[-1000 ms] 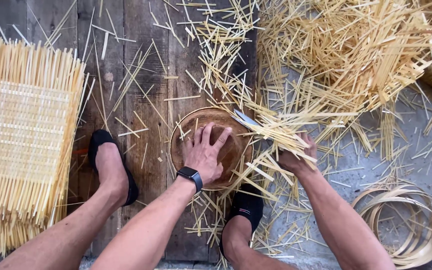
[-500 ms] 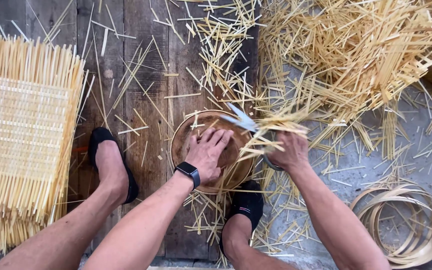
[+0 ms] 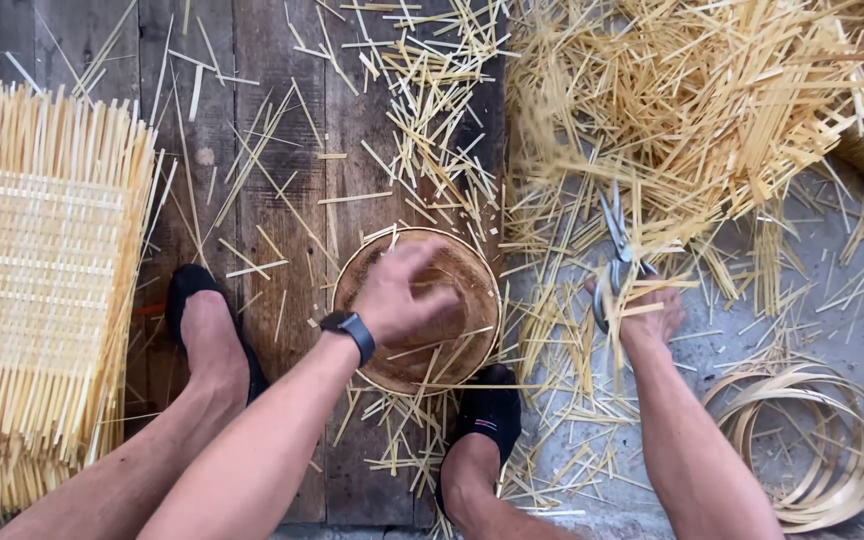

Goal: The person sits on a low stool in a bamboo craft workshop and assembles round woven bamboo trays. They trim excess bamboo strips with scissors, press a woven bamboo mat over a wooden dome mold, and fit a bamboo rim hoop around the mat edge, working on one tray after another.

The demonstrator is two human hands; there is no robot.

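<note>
I count my two hands: my left hand [image 3: 402, 295] and my right hand [image 3: 647, 310]. One black watch [image 3: 350, 330] sits on my left wrist. One pair of scissors [image 3: 614, 250] is here, and one round woven basket [image 3: 420, 310] in the middle. Two black shoes: one left [image 3: 192, 290], one near the centre [image 3: 487, 415]. One stack of woven mats [image 3: 37, 290] at far left. One coil of bamboo hoops [image 3: 802, 440] at near right. One big heap of cut bamboo strips [image 3: 692, 100] far right; its loose pieces are too many to count.
</note>
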